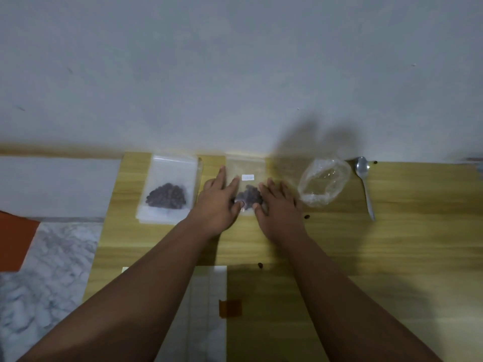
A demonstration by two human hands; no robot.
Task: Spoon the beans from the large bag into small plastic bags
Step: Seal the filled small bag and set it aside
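A small clear bag (pixel 247 176) with dark beans (pixel 249 197) lies flat on the wooden table (pixel 392 244) near the wall. My left hand (pixel 218 205) and my right hand (pixel 278 210) rest flat on either side of it, fingers straight, thumbs touching its lower edge. To the left lies another small bag (pixel 170 189) holding a heap of beans. On the right the large clear bag (pixel 324 182) lies open and looks empty. A metal spoon (pixel 364 184) lies to the right of it.
Loose beans lie on the table: one (pixel 306 216) by my right wrist, one (pixel 260 265) nearer me, one (pixel 375 162) by the spoon. A stack of unused plastic bags (pixel 206 309) lies near the front edge. An orange sheet (pixel 15 241) sits on the marble floor at left.
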